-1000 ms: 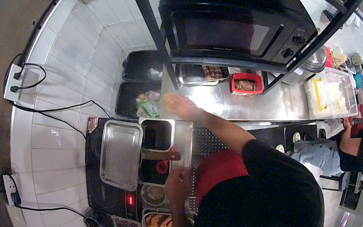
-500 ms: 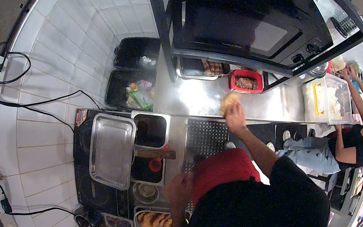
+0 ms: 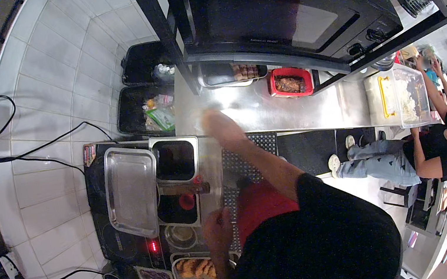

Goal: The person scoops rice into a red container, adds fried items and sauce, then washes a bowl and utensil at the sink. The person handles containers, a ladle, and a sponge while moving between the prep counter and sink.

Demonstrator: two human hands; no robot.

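My right hand (image 3: 229, 133) reaches over the steel counter (image 3: 302, 112) near its left end, above the edge next to the black bins. Its fingers are closed on a pale yellow cloth (image 3: 211, 120), blurred by motion and mostly hidden under the hand. My left hand (image 3: 217, 230) is low at my left side, beside the pans and a round glass-like bowl (image 3: 181, 236). Shadow and blur hide how its fingers are set, and nothing shows in it.
Two black bins (image 3: 124, 114) stand by the tiled wall. A black microwave (image 3: 274, 17) sits on a shelf above the counter, over a red tub (image 3: 290, 82) of dark food. An empty metal tray (image 3: 132, 185) rests on the hob. A person (image 3: 441, 152) stands at the right.
My right hand has swept left along the counter with the pale yellow cloth, away from the red tub. The whole view has shifted somewhat. My left hand stays low at my side.
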